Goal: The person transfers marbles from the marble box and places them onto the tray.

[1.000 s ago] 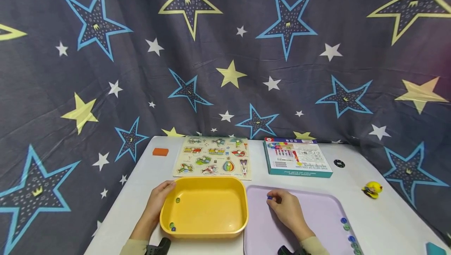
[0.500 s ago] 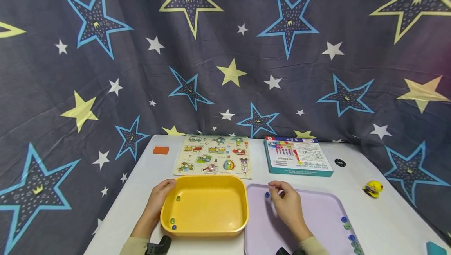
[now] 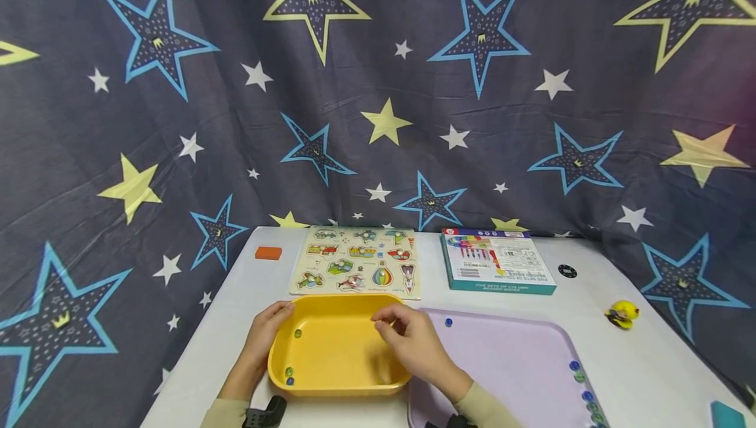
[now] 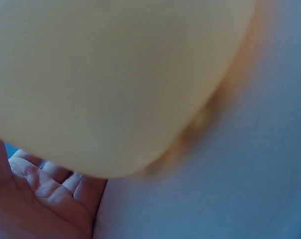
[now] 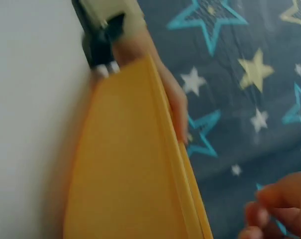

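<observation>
My left hand (image 3: 264, 335) holds the left rim of a yellow tub (image 3: 342, 385). Inside the tub, on its left side, lie a green marble (image 3: 298, 333), another green marble (image 3: 289, 371) and a blue marble (image 3: 290, 381). Above the tub's right half hangs my right hand (image 3: 411, 342), thumb and fingertips brought together; I cannot tell whether a marble is between them. The right wrist view has those fingers (image 5: 277, 196) blurred at its lower right. On the lilac tray (image 3: 502, 362), a single blue marble (image 3: 449, 322) sits near the far left corner.
Several blue and green marbles (image 3: 587, 396) line the tray's right edge. Behind the tub are a puzzle board (image 3: 354, 264) and a boxed game (image 3: 499, 264). An orange block (image 3: 268, 253), a black disc (image 3: 567, 271), a yellow duck (image 3: 623, 314) and a teal object (image 3: 726, 415) lie around the table.
My right hand has lifted off the tray and moved left over the tub. The blue marble that was at its fingertips lies on the tray, slightly farther back. My left hand stays at the rim.
</observation>
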Available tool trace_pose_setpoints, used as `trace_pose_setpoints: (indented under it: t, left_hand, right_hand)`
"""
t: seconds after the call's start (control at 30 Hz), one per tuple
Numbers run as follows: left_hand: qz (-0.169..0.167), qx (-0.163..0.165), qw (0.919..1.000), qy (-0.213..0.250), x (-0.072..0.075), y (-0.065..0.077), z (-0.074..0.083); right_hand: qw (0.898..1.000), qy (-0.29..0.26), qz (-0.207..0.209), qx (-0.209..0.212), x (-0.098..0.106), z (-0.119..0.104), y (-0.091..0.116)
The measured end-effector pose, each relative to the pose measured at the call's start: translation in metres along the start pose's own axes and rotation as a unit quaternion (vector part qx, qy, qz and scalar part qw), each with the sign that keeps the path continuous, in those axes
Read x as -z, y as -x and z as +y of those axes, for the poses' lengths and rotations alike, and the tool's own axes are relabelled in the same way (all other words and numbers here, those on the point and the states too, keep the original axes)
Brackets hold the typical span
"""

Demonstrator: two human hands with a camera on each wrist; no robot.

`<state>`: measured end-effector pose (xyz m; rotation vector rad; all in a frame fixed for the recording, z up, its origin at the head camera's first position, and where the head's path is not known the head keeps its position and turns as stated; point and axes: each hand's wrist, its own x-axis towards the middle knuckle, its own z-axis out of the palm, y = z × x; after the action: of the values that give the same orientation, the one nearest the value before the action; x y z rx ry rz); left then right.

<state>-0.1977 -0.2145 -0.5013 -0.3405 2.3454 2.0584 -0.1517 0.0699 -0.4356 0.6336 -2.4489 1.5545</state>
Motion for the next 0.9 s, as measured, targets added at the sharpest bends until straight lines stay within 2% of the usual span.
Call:
trace_pose_setpoints:
  t: [0.1,0.17,0.33,0.43,0.53,0.63,0.9]
  left_hand:
    - [-0.002,-0.004,1.0,0.004,0.001,0.0,-0.001]
    - [-0.001,-0.007,1.0,0.007,0.001,0.0,-0.001]
    - [-0.005,-0.011,0.9999,0.006,0.0,0.0,0.0]
    - [-0.008,-0.011,0.9999,0.0,-0.001,0.0,0.0]
    - [-0.009,-0.007,0.9999,-0.001,-0.001,-0.001,0.001]
    - [-0.01,-0.004,0.9999,0.0,-0.001,-0.001,0.001]
    - [-0.012,-0.008,0.9999,0.006,-0.001,-0.001,0.002]
  right_hand:
    - [0.995,0.018,-0.09,0.024,-0.022,0.004,-0.003]
    - [0.989,0.019,-0.145,0.021,-0.036,0.004,-0.004]
    - [0.969,0.005,-0.244,-0.037,-0.064,0.002,-0.008]
    - [0.955,0.02,-0.291,-0.048,-0.077,0.001,-0.012]
    - [0.944,0.047,-0.324,-0.032,-0.087,0.0,-0.017]
    - [0.938,0.045,-0.341,-0.03,-0.094,-0.002,-0.021]
    - [0.93,0.004,-0.361,-0.073,-0.109,-0.006,-0.027]
